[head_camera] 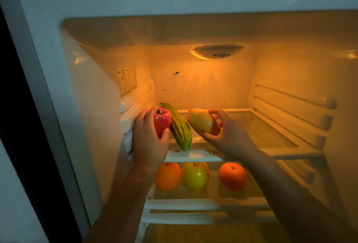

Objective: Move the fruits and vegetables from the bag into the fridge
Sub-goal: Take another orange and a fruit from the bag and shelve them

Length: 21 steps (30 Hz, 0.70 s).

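Inside the lit fridge (93,107), the left hand (149,142) curls its fingers round a red pepper (163,123) at the upper shelf's (271,136) left end. The right hand (228,136) grips a yellow fruit (200,120) above that shelf, and a bitter gourd (179,126) lies between them. Below sit an orange (167,175), an apple (194,177) and a second orange (232,176).

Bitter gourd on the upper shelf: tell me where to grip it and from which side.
Probably grip the bitter gourd round its thick near half, coming from the front, fingers across its width. It lies slantwise on the upper shelf, blunt end at the front edge, tip pointing back-left. The left hand with the red pepper and the right hand with a yellow fruit flank it.
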Tool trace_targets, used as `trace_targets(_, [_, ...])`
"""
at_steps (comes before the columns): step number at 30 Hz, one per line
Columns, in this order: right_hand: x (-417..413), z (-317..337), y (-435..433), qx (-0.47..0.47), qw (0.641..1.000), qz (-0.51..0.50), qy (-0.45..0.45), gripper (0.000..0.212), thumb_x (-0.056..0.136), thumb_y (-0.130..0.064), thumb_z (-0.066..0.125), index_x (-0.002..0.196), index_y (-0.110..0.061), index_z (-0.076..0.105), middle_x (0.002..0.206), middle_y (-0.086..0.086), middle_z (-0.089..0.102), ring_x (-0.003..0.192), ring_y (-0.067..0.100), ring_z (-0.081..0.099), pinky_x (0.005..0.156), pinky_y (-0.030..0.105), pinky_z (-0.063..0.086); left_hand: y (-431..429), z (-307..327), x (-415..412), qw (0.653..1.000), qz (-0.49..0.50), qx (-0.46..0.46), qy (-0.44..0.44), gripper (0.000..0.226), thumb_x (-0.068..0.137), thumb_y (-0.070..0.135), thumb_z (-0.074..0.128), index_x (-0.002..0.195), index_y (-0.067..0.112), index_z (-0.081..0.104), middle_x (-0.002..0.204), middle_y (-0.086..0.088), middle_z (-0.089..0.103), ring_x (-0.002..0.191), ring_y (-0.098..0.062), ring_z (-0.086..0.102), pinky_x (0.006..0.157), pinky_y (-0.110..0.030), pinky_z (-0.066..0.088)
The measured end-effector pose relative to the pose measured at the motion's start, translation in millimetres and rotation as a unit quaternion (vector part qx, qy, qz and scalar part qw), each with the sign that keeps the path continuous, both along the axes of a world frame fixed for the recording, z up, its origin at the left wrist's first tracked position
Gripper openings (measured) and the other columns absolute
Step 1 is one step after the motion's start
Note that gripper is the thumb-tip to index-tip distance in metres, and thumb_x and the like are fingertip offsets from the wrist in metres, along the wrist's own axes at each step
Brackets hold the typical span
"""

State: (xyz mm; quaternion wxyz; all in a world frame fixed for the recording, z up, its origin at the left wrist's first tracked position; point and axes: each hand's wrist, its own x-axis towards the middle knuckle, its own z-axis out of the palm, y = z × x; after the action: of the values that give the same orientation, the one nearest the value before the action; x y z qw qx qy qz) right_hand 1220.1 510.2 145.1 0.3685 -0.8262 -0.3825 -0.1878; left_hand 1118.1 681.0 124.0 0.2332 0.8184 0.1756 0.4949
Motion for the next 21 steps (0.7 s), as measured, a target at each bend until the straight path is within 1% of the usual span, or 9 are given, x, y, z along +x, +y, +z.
trace_targets(3, [3.0, 2.6, 1.3, 0.021, 0.999, -0.034, -0.030, 0.060, 0.075, -0.039, 0.073, 0.127, -0.023, 0.048, 0.114, 0.002, 0.057, 0.089, 0.010, 0.047, 0.073, 0.021, 0.035, -0.3, -2.3, 0.6, 1.000, 0.012, 0.025, 0.006, 0.064, 0.077, 0.020, 0.073, 0.134, 0.022, 0.045, 0.137, -0.006, 0.044, 0.126, -0.025, 0.040, 0.103, -0.039, 0.041])
trace_targets(5, [3.5, 0.6, 4.5, 0.004, 0.999, -0.041, -0.035, 0.059, 0.077, -0.044, 0.070, 0.127, -0.024, 0.047, 0.116, 0.002, 0.056, 0.090, 0.010, 0.047, 0.074, 0.021, 0.036, 0.4, -3.4, -0.1, 0.999, 0.013, 0.044, 0.004, 0.060, 0.077, 0.021, 0.072, 0.131, 0.027, 0.047, 0.136, -0.004, 0.044, 0.125, -0.024, 0.041, 0.100, -0.039, 0.043])
trace_targets(7, [3.7, -3.3, 7.9, -0.012, 0.999, -0.041, -0.031, 0.059, 0.077, -0.048, 0.068, 0.128, -0.026, 0.047, 0.120, 0.001, 0.053, 0.095, 0.011, 0.049, 0.076, 0.021, 0.036, 1.5, -4.2, -0.6, 0.999, 0.009, 0.053, 0.001, 0.056, 0.077, 0.020, 0.072, 0.129, 0.029, 0.050, 0.135, -0.004, 0.044, 0.124, -0.024, 0.042, 0.098, -0.040, 0.045])
trace_targets(9, [4.4, -6.5, 8.9, -0.009, 0.999, -0.026, -0.021, 0.061, 0.077, -0.046, 0.069, 0.130, -0.027, 0.046, 0.121, 0.000, 0.050, 0.098, 0.010, 0.047, 0.078, 0.020, 0.035, 2.2, -4.9, -0.2, 0.999, 0.010, 0.051, -0.002, 0.054, 0.077, 0.019, 0.073, 0.127, 0.028, 0.053, 0.135, -0.005, 0.044, 0.124, -0.025, 0.041, 0.099, -0.041, 0.044])
trace_targets(11, [6.2, -7.7, 7.7, -0.001, 1.000, 0.000, -0.014, 0.063, 0.076, -0.039, 0.072, 0.131, -0.026, 0.045, 0.123, 0.001, 0.050, 0.099, 0.008, 0.044, 0.081, 0.019, 0.033, 2.5, -5.6, 0.2, 0.999, 0.015, 0.049, -0.006, 0.053, 0.077, 0.019, 0.073, 0.126, 0.027, 0.054, 0.136, -0.006, 0.043, 0.125, -0.025, 0.041, 0.100, -0.039, 0.042])
trace_targets(13, [7.5, -8.8, 5.8, 0.004, 1.000, 0.017, -0.013, 0.066, 0.074, -0.029, 0.074, 0.133, -0.025, 0.044, 0.125, 0.001, 0.050, 0.102, 0.009, 0.045, 0.083, 0.018, 0.032, 2.3, -6.3, -0.3, 0.999, 0.012, 0.047, -0.009, 0.053, 0.077, 0.018, 0.072, 0.126, 0.026, 0.054, 0.136, -0.006, 0.043, 0.126, -0.026, 0.041, 0.099, -0.036, 0.041])
trace_targets(15, [7.4, -10.2, 4.7, 0.007, 1.000, 0.023, -0.015, 0.068, 0.074, -0.024, 0.075, 0.134, -0.025, 0.044, 0.127, 0.000, 0.050, 0.103, 0.008, 0.044, 0.083, 0.018, 0.033, 2.2, -7.0, -0.9, 0.999, 0.006, 0.046, -0.013, 0.052, 0.078, 0.017, 0.072, 0.125, 0.026, 0.054, 0.135, -0.006, 0.044, 0.125, -0.026, 0.042, 0.097, -0.038, 0.044])
trace_targets(19, [7.2, -13.2, 5.5, 0.016, 1.000, 0.021, -0.013, 0.068, 0.074, -0.027, 0.076, 0.134, -0.029, 0.043, 0.128, -0.002, 0.049, 0.099, 0.006, 0.043, 0.078, 0.020, 0.041, 1.4, -7.6, -0.7, 0.999, 0.005, 0.048, -0.016, 0.051, 0.077, 0.017, 0.072, 0.124, 0.026, 0.055, 0.134, -0.007, 0.045, 0.124, -0.027, 0.043, 0.096, -0.041, 0.047])
trace_targets(21, [7.5, -14.2, 6.2, 0.022, 1.000, 0.017, -0.008, 0.069, 0.075, -0.030, 0.076, 0.134, -0.031, 0.042, 0.129, -0.002, 0.048, 0.100, 0.006, 0.043, 0.079, 0.020, 0.041, 1.4, -7.2, -0.6, 0.999, 0.001, 0.051, -0.019, 0.051, 0.077, 0.016, 0.072, 0.124, 0.027, 0.055, 0.133, -0.007, 0.045, 0.124, -0.027, 0.043, 0.095, -0.042, 0.047])
